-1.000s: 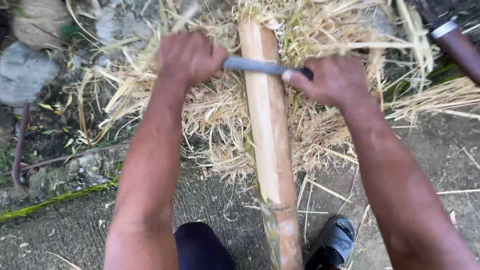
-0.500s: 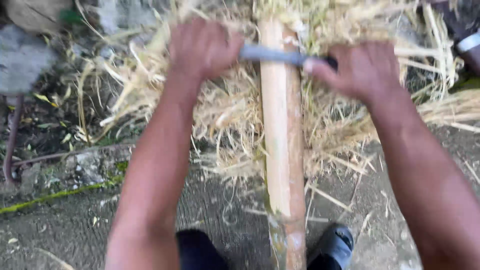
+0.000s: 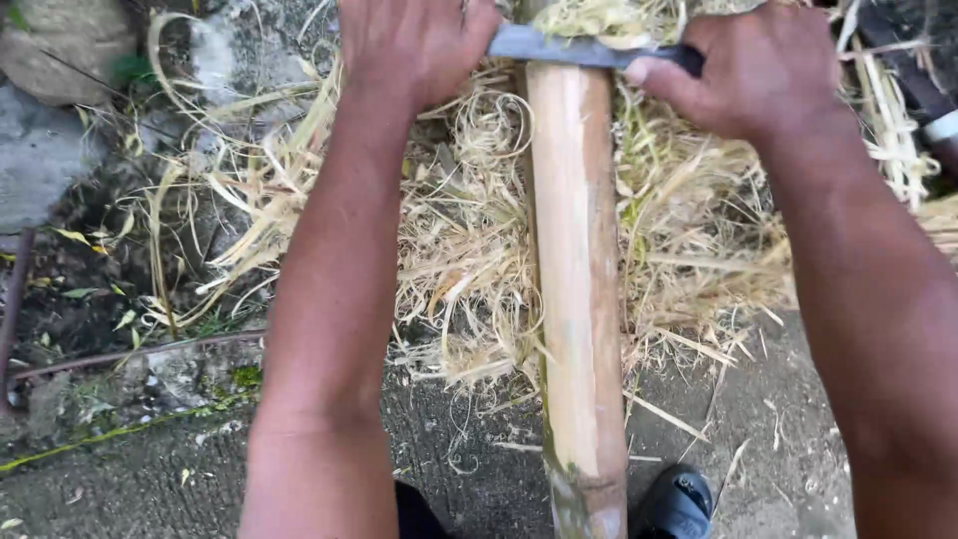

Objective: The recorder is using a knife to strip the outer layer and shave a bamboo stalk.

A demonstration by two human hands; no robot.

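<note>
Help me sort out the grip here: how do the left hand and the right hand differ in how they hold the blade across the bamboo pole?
The left hand closes in a fist over the bare metal end of the blade, left of the bamboo pole; the right hand wraps the dark handle end, right of the pole. The right hand's thumb lies along the tool; the left's is not visible. Both sit knuckles up, level with each other.

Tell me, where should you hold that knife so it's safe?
Probably at both ends, from above. The blade lies crosswise over the bamboo pole, so the left hand takes one end and the right hand the dark handle, each grip clear of the middle.
</note>
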